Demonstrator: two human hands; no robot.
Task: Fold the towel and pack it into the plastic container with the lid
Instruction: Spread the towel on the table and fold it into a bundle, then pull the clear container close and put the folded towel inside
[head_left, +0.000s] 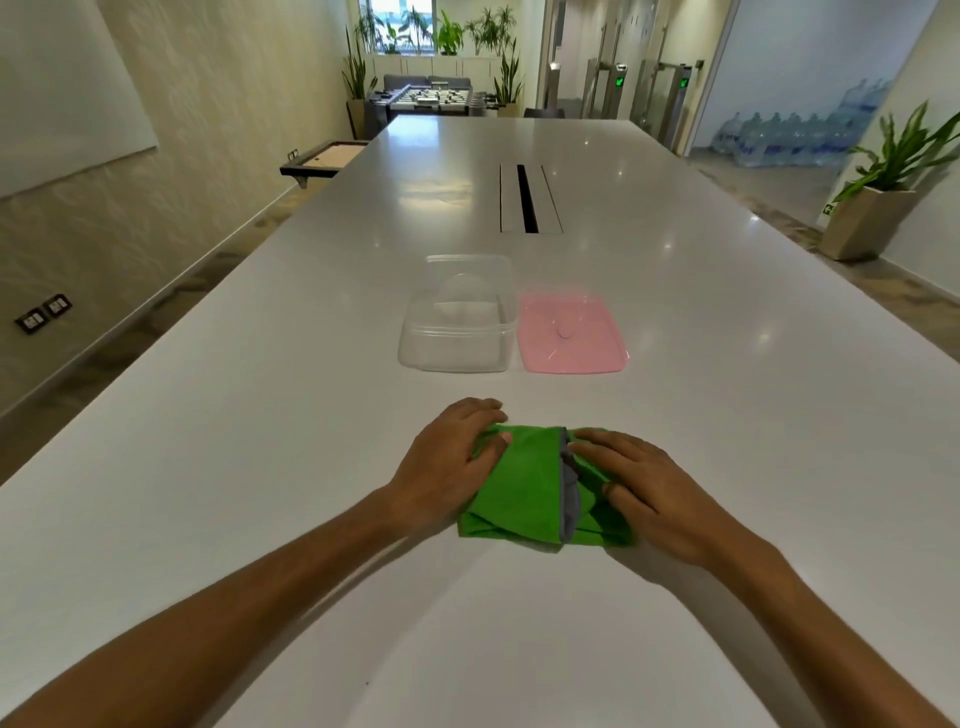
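both forearms reach over the table (208, 415); the left hand (447, 457) and right hand (644, 493) are laid flat, fingers spread, on the folded towel (524, 493), gripping nothing. edges should be pressed square to fit the open container (457, 332) beside the lid (571, 332).

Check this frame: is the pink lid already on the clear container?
No, the pink lid lies flat on the table beside the open clear container.

Two bare forearms — no sleeves, watch or rings on the hands (545, 462).
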